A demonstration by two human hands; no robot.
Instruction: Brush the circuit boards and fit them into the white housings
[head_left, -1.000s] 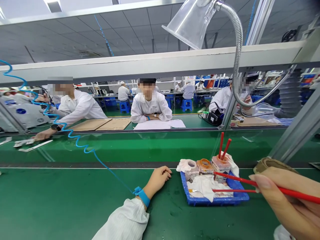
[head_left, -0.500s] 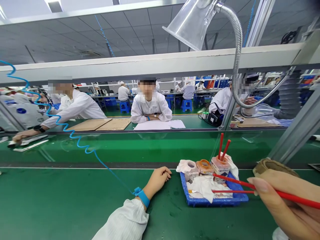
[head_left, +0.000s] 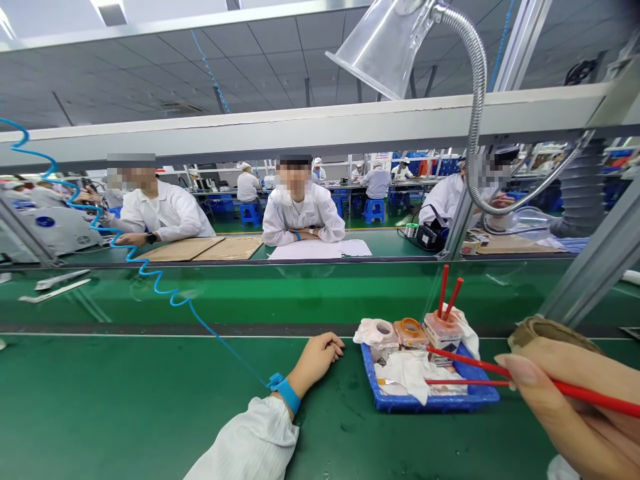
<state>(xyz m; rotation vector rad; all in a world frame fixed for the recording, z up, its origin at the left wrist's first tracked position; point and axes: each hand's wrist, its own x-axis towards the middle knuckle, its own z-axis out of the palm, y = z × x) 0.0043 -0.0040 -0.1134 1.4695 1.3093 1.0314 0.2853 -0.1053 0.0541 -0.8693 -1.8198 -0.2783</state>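
My left hand (head_left: 319,360) rests on the green bench with its fingers loosely bent and nothing visible in it. A blue wrist strap (head_left: 287,395) circles that wrist. At the right, my right hand (head_left: 570,387) is closed on a thin red-handled brush (head_left: 590,395), which points left over a blue tray (head_left: 435,403). Another red-handled brush (head_left: 465,383) lies across the tray, its handle running behind my thumb. White wipes (head_left: 410,373) line the tray. It also holds a wrapped jar (head_left: 383,333), an orange-rimmed jar (head_left: 411,330) and a jar (head_left: 443,327) with two red handles standing in it.
A coiled blue cord (head_left: 200,320) runs from the strap to the upper left. A brown tape roll (head_left: 535,330) sits behind my right hand. Overhead hangs a clear hood (head_left: 385,50) on a flexible metal arm. Across the green strip sit co-workers in white, one (head_left: 303,210) facing me.
The co-worker at the left has drawn an arm back from the white parts on the green strip and sits more upright. Both of my hands stay nearly still.
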